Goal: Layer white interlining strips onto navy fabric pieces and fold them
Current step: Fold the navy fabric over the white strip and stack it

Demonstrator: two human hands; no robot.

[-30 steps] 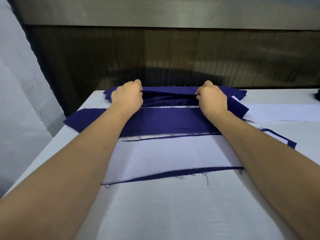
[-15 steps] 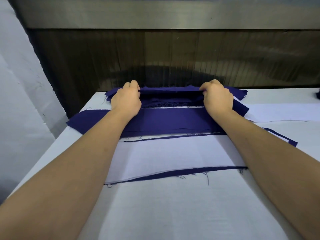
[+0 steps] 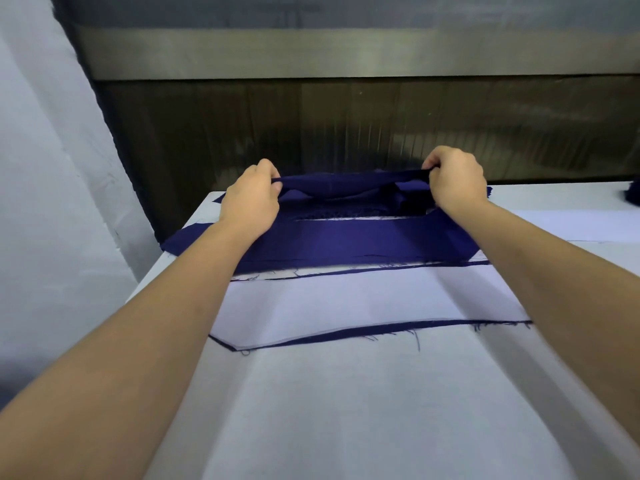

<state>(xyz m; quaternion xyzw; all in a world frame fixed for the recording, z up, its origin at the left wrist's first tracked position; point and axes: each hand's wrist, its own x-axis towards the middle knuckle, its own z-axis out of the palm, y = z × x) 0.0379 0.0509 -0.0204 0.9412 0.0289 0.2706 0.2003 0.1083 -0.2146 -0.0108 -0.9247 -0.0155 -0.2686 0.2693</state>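
Observation:
A navy fabric piece (image 3: 349, 184) hangs stretched between my hands, lifted off a stack of navy pieces (image 3: 346, 206) at the table's far edge. My left hand (image 3: 250, 199) pinches its left end and my right hand (image 3: 454, 183) pinches its right end. A wider navy piece (image 3: 346, 244) lies flat just nearer to me. In front of that, a white interlining strip (image 3: 353, 304) covers another navy piece (image 3: 346, 336), whose dark frayed edge shows along the near side.
The white table (image 3: 346, 410) drops off at its left edge (image 3: 166, 268) beside a pale wall. More white interlining (image 3: 568, 226) lies at the right. A dark panel and metal rail (image 3: 346, 53) stand behind the table. A dark object (image 3: 633, 197) pokes in at far right.
Both hands have risen from the far stack, lifting one navy piece and pulling it taut between them. My right hand has moved a little to the right.

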